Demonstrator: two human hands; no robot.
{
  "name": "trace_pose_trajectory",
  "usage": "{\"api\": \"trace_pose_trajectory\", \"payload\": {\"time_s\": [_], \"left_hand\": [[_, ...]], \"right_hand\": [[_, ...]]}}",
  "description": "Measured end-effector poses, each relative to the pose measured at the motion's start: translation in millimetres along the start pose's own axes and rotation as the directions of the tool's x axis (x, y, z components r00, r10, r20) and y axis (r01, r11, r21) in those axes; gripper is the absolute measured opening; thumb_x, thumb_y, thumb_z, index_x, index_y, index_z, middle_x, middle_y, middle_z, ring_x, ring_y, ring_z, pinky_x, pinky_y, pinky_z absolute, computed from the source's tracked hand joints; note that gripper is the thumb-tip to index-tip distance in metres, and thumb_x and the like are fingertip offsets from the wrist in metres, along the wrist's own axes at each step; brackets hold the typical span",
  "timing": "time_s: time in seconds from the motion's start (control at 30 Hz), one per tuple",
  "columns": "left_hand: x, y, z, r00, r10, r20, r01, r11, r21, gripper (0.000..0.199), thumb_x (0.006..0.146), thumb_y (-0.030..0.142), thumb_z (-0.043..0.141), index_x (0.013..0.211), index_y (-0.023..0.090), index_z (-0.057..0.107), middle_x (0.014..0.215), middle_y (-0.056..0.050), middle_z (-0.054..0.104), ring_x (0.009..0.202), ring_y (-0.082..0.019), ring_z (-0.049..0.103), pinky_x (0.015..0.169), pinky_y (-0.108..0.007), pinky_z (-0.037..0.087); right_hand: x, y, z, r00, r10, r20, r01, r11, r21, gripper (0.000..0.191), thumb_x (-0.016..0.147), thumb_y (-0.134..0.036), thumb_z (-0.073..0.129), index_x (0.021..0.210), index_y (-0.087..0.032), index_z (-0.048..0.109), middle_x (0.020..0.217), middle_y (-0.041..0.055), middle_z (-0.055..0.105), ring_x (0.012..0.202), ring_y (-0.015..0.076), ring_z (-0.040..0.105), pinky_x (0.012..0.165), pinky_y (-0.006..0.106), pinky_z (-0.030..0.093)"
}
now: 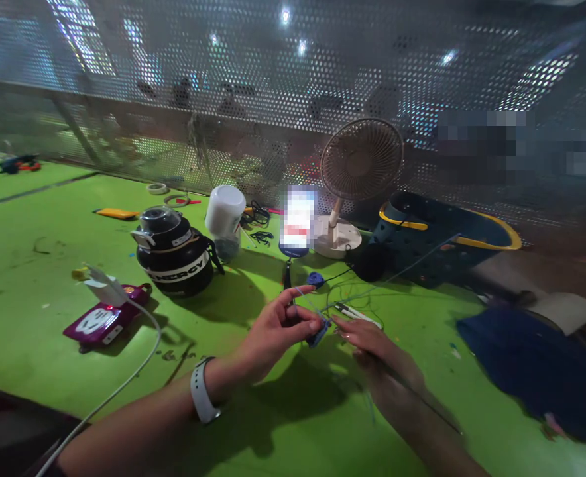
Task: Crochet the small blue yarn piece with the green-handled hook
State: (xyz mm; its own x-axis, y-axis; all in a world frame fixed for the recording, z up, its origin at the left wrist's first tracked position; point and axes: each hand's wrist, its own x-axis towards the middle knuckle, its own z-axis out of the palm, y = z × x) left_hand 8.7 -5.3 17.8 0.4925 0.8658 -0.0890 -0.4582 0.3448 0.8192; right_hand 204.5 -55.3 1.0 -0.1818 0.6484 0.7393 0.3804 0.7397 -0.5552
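Observation:
My left hand [283,324] pinches a small piece of blue crochet [317,333] between thumb and fingers, its index finger raised with light-blue yarn [387,277] over it. That strand runs up to the dark basket at the right. Close by, my right hand [372,344] is closed on a long thin crochet hook [429,407], whose dark shaft sticks out behind the hand; its tip at the crochet is too small to make out. Just beyond my hands, a small blue crocheted round [315,279] and white pen-like tools [357,314] lie on the green table [213,411].
Behind stand a lit phone [297,222], a fan [340,232], a white-topped jar [226,209] and a dark basket [417,248] with yellow handles. Left are a black bottle [176,258] and a purple power strip [107,318] with a white cable. Dark blue cloth [536,364] lies right.

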Motion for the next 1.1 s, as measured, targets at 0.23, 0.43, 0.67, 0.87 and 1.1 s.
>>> {"api": "trace_pose_trajectory", "payload": {"time_s": [0.23, 0.43, 0.67, 0.87, 1.1], "left_hand": [[-2.1, 1.3, 2.1, 1.0, 0.011, -0.018, -0.011, 1.0, 0.006, 0.063, 0.07, 0.014, 0.082, 0.125, 0.014, 0.052, 0.075, -0.001, 0.072, 0.069, -0.012, 0.066, 0.067, -0.025, 0.049], [-2.0, 0.7, 0.8, 0.997, 0.076, -0.008, -0.076, 0.995, 0.061, 0.063, 0.072, 0.016, 0.081, 0.127, 0.016, 0.05, 0.078, -0.001, 0.073, 0.072, -0.013, 0.067, 0.07, -0.025, 0.051], [-1.3, 0.5, 1.2, 0.992, 0.127, -0.022, -0.124, 0.987, 0.105, 0.057, 0.074, 0.017, 0.079, 0.124, 0.015, 0.051, 0.08, -0.003, 0.074, 0.07, -0.012, 0.066, 0.066, -0.024, 0.051], [-1.7, -2.0, 1.1, 0.987, 0.161, -0.029, -0.156, 0.979, 0.128, 0.053, 0.074, 0.018, 0.079, 0.12, 0.015, 0.052, 0.078, -0.002, 0.072, 0.069, -0.012, 0.066, 0.068, -0.026, 0.052], [-3.6, -1.6, 4.7, 0.982, 0.18, -0.049, -0.168, 0.968, 0.188, 0.056, 0.074, 0.018, 0.079, 0.121, 0.014, 0.05, 0.077, -0.001, 0.072, 0.07, -0.012, 0.067, 0.069, -0.025, 0.053]], "right_hand": [[-2.0, 4.9, 4.0, 0.994, -0.108, 0.025, 0.111, 0.986, -0.123, 0.022, 0.097, -0.026, 0.05, 0.113, -0.029, 0.064, 0.115, 0.0066, 0.074, 0.101, 0.0214, 0.071, 0.087, 0.043, 0.055], [9.2, -2.7, -8.9, 0.973, -0.197, 0.125, 0.218, 0.956, -0.198, 0.021, 0.095, -0.021, 0.053, 0.111, -0.025, 0.065, 0.107, 0.0068, 0.077, 0.091, 0.0195, 0.073, 0.097, 0.048, 0.049], [16.9, -8.8, -13.2, 0.958, -0.21, 0.193, 0.261, 0.92, -0.291, 0.025, 0.091, -0.016, 0.057, 0.113, -0.025, 0.062, 0.106, 0.0068, 0.078, 0.088, 0.0183, 0.074, 0.099, 0.047, 0.049], [13.9, -8.2, -11.7, 0.96, -0.211, 0.184, 0.26, 0.915, -0.307, 0.028, 0.089, -0.014, 0.057, 0.114, -0.026, 0.062, 0.107, 0.0058, 0.077, 0.086, 0.0183, 0.074, 0.099, 0.048, 0.05], [13.4, -9.4, -10.4, 0.964, -0.221, 0.149, 0.255, 0.926, -0.278, 0.022, 0.09, -0.014, 0.056, 0.109, -0.022, 0.064, 0.105, 0.0085, 0.078, 0.086, 0.0185, 0.074, 0.099, 0.047, 0.049]]}}
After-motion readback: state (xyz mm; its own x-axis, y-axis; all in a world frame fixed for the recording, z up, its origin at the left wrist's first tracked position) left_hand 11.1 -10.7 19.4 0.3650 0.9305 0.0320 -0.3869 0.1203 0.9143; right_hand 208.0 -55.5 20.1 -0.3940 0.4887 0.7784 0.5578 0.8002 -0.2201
